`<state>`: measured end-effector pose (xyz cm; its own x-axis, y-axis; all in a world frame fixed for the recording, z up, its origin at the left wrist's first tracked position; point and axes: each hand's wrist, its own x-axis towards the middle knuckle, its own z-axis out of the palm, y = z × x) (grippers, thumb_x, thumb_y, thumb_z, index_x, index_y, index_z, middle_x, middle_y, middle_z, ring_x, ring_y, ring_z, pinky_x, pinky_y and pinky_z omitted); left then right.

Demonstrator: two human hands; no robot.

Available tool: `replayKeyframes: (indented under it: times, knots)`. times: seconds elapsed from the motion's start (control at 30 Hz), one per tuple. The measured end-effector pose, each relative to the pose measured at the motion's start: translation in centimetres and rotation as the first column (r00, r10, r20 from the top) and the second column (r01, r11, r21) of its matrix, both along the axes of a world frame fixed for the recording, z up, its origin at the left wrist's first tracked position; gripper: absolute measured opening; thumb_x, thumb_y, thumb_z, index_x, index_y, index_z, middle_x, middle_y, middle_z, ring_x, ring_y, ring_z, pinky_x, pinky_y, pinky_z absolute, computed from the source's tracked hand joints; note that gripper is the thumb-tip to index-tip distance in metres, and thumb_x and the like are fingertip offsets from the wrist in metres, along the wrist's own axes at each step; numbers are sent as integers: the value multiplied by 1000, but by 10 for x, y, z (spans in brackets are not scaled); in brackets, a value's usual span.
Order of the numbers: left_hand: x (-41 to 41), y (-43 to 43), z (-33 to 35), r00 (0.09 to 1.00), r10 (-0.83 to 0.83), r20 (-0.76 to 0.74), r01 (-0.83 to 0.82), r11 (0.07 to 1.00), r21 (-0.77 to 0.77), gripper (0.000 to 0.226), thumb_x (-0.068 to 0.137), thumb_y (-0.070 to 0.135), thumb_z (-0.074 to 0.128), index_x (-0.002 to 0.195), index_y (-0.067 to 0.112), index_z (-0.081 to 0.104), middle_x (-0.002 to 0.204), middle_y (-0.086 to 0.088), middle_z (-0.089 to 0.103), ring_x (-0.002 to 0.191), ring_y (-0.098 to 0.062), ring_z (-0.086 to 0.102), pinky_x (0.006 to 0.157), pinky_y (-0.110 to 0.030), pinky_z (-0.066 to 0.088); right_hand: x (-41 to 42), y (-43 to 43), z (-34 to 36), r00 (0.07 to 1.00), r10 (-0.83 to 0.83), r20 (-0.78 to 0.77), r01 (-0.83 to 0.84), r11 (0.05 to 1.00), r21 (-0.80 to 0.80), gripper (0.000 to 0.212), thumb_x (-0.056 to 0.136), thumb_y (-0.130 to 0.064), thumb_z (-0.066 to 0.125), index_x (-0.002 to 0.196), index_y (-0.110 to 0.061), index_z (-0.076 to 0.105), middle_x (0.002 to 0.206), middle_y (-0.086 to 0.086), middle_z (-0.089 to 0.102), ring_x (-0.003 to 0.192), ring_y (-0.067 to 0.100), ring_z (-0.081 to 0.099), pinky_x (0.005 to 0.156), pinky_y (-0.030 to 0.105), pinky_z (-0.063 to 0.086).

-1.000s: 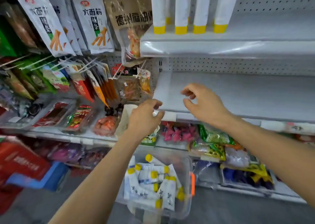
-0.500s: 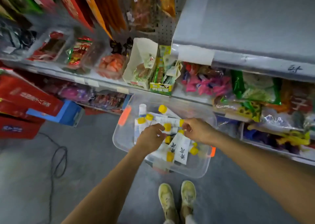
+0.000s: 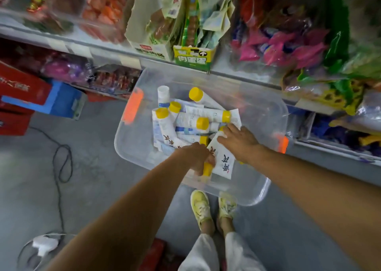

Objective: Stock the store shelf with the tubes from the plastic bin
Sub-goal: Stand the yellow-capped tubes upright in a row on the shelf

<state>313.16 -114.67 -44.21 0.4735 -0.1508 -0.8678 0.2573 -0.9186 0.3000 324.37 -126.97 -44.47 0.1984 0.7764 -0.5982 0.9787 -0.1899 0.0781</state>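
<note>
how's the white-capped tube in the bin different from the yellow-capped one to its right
The white-capped tube has a white cap and a blue band; the yellow-capped tube has a yellow cap and no visible band. Both are white-bodied, in the plastic bin.

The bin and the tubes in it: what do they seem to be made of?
The bin looks like clear, glossy hard plastic: the floor shows through its walls; its latches are opaque orange. The tubes look like soft white plastic, judging by their flat crimped ends; their yellow caps look like hard plastic.
</note>
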Motion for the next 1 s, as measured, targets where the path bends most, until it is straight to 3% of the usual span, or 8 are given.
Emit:
replayKeyframes:
  times: [0.1, 0.2, 0.27, 0.37, 0.6, 0.7, 0.87, 1.0]
  knots:
    - [4, 1, 4, 997, -54, 57, 53, 999, 7, 61, 74, 25, 76, 129, 36, 53, 120, -5, 49, 114, -25, 43, 90, -39, 47, 1, 6, -13, 992, 94, 88, -94, 996, -9, 46, 34, -37, 90, 76, -28, 72, 89, 2, 68, 92, 22, 64, 65, 33, 51]
    - [4, 7, 8, 998, -22, 66, 22, 1000, -10, 57, 72, 25, 77, 123, 28, 54, 115, -3, 56, 104, -24, 53, 86, -41, 51, 8, 6, -17, 959, 230, 166, -245, 967, 73, 33, 36, -38, 89, 63, -33, 69, 72, -6, 66, 79, 16, 67, 66, 30, 50]
    - [3, 13, 16, 997, 37, 69, -36, 999, -16, 55, 72, 20, 77, 121, 23, 52, 114, -4, 59, 99, -25, 57, 85, -41, 52, 10, 10, 9, 946, 285, 156, -299, 951, 76, 32, 44, -34, 87, 72, -31, 71, 76, -5, 68, 83, 17, 67, 70, 29, 50]
    - [1, 26, 38, 984, 101, 144, -101, 995, -9, 55, 73, 13, 77, 121, 17, 50, 113, -5, 58, 102, -26, 58, 87, -39, 49, 18, 6, 36, 971, 234, 53, -232, 972, -35, 46, 81, -20, 67, 124, -16, 52, 116, 4, 63, 111, 27, 58, 95, 34, 39]
    - [-4, 70, 106, 854, 344, 390, -368, 930, -13, 27, 77, 17, 73, 102, 16, 64, 106, -8, 55, 100, -24, 56, 84, -35, 47, 19, -14, 101, 937, -335, -96, 333, 942, -31, 67, 74, -38, 69, 128, -14, 38, 113, 2, 63, 101, 26, 64, 71, 30, 43]
    - [-15, 75, 140, 619, 712, 332, -690, 695, -204, 14, 79, 10, 71, 87, 15, 61, 85, -5, 57, 75, -20, 59, 73, -35, 53, 16, -19, 136, 768, -599, -227, 607, 794, -45, 75, 75, -46, 69, 131, -11, 33, 118, 4, 60, 90, 24, 63, 66, 28, 42]
    - [-35, 59, 191, 3, 1000, -8, -871, -1, -491, 17, 80, -3, 71, 79, 7, 57, 81, -10, 55, 69, -20, 58, 56, -30, 60, 14, -17, 181, 324, -791, -519, 902, 424, -83, 57, 71, -53, 72, 104, -12, 49, 82, 5, 54, 54, 17, 52, 46, 23, 41]
    - [-51, 48, 224, -154, 961, -231, -777, -262, -573, 5, 84, -4, 64, 85, -3, 59, 106, -20, 55, 88, -29, 60, 64, -32, 61, 10, -14, 235, 140, -707, -693, 972, 230, -38, 45, 86, -48, 63, 86, -5, 52, 51, 3, 52, 29, 12, 45, 35, 15, 33]
